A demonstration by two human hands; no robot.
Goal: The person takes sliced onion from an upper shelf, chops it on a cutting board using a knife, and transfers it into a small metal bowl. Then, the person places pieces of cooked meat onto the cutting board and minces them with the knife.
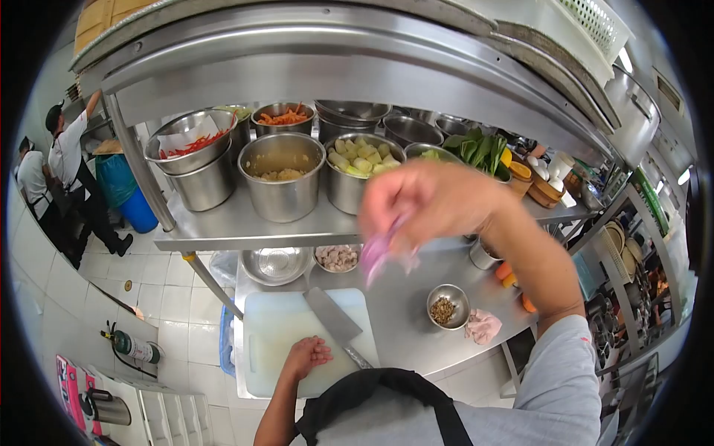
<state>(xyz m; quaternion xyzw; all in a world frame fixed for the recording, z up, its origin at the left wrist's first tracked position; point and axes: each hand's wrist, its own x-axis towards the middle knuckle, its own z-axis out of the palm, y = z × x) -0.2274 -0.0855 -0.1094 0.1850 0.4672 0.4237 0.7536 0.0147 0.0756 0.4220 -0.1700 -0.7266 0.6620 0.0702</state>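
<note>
My right hand (pixel 428 204), blurred by motion, is raised in front of the shelf. Its fingers are closed on a purple and whitish piece of what looks like red onion (pixel 378 256), which hangs below them. Low over the white cutting board (pixel 268 327) is my left hand (pixel 308 357), its fingers loosely curled and apart, with nothing visible in them. A cleaver (pixel 332 316) lies across the board, its handle pointing toward my body. Behind the board stand a bowl of chopped pale meat (pixel 337 258) and a shiny metal bowl (pixel 275 265).
The shelf edge (pixel 282 242) overhangs the counter. It carries a pot of pale mash (pixel 281 178), a pot of cut green vegetables (pixel 361 160), sliced red peppers (pixel 195 145) and leafy greens (pixel 480 152). A small brown-filled bowl (pixel 448 307) sits beside a pink cloth-like bundle (pixel 483 327). Two people work far left.
</note>
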